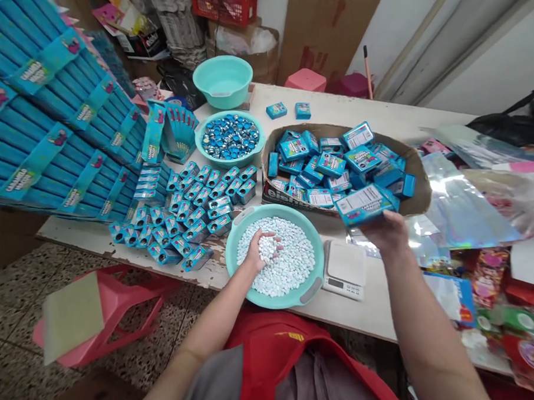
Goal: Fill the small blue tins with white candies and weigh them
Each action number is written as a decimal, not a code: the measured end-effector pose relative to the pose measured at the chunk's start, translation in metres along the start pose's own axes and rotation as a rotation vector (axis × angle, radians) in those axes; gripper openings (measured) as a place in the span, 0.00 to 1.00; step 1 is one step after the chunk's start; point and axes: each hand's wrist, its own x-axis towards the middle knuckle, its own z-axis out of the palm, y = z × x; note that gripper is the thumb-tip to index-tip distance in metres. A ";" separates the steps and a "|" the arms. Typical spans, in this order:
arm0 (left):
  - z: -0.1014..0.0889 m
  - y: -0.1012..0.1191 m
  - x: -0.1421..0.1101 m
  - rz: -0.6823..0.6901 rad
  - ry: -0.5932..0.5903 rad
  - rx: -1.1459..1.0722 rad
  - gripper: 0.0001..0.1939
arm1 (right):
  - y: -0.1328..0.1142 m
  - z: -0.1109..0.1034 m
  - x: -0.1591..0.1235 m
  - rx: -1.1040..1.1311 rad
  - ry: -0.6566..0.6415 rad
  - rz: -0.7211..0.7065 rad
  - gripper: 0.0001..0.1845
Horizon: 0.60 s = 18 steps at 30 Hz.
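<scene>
My left hand (257,252) is palm up over a turquoise basin (314,268) of small white candies (290,240). A heap of the candies lies in its cupped palm, with fingertips spread at the edge. On the other side, my right hand (391,233) grips a blue printed candy box (363,204) at the near end of an open carton (419,187). That carton is piled with several similar blue boxes (331,163). Between the basin and my right forearm sits a white digital scale (346,268), nothing on its plate.
Rows of small blue boxes with round openings (197,215) stand left of the basin. Behind them is a basin of blue-and-silver caps (231,138), then another turquoise basin (223,78). Stacked flat blue cartons (55,115) rise at left; plastic bags (466,197) lie at right.
</scene>
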 end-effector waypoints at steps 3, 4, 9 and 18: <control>0.007 0.004 0.003 -0.081 0.101 -0.092 0.15 | 0.026 0.035 -0.052 0.123 0.079 0.050 0.26; 0.010 0.006 0.003 -0.092 0.110 -0.079 0.13 | 0.036 0.048 -0.066 0.098 0.085 0.075 0.25; 0.043 0.031 -0.020 0.024 0.030 -0.021 0.12 | 0.067 0.094 -0.106 -0.193 -0.005 0.078 0.25; 0.091 0.028 -0.039 0.423 -0.002 0.049 0.15 | 0.058 0.118 -0.117 -0.467 -0.067 -0.249 0.17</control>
